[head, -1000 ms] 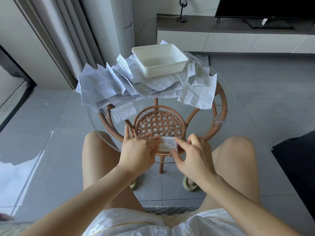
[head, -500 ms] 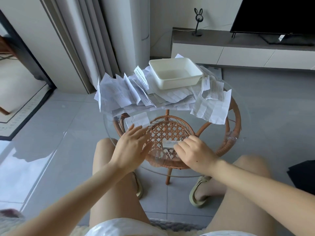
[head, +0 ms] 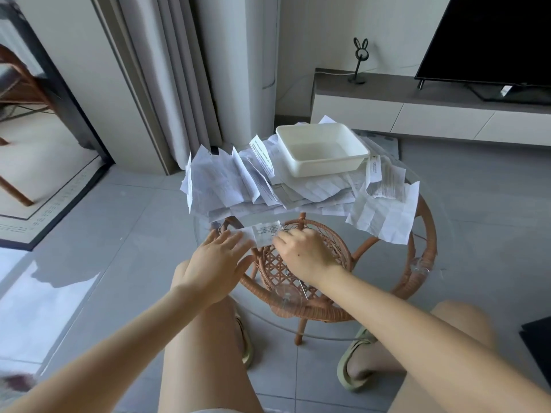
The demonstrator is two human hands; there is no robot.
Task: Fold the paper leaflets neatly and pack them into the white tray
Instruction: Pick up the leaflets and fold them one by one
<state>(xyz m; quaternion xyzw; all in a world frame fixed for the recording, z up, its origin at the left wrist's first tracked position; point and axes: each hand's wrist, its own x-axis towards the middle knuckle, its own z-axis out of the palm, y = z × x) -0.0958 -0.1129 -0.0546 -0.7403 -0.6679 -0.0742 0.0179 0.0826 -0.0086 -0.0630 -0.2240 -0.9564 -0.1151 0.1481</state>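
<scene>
The white tray (head: 325, 169) stands empty on a heap of unfolded paper leaflets (head: 226, 186) at the far side of a round glass table (head: 387, 263). My right hand (head: 301, 254) pinches a small folded leaflet (head: 267, 235) just above the glass, near the heap's front edge. My left hand (head: 217, 257) hovers to its left with straight, spread fingers, its fingertips over a small flat leaflet (head: 243, 235) lying on the glass. The tray is about a hand's length beyond the folded leaflet.
The glass top sits on a rattan frame (head: 425, 216) with a woven lower shelf (head: 277, 263). More leaflets (head: 384, 213) hang over the right edge. My knees flank the table. Behind are a curtain (head: 179, 84) and a TV cabinet (head: 432, 111).
My left hand let go of the folded leaflet and moved left, fingers spread. My right hand carried the leaflet forward toward the heap. The view tilted up.
</scene>
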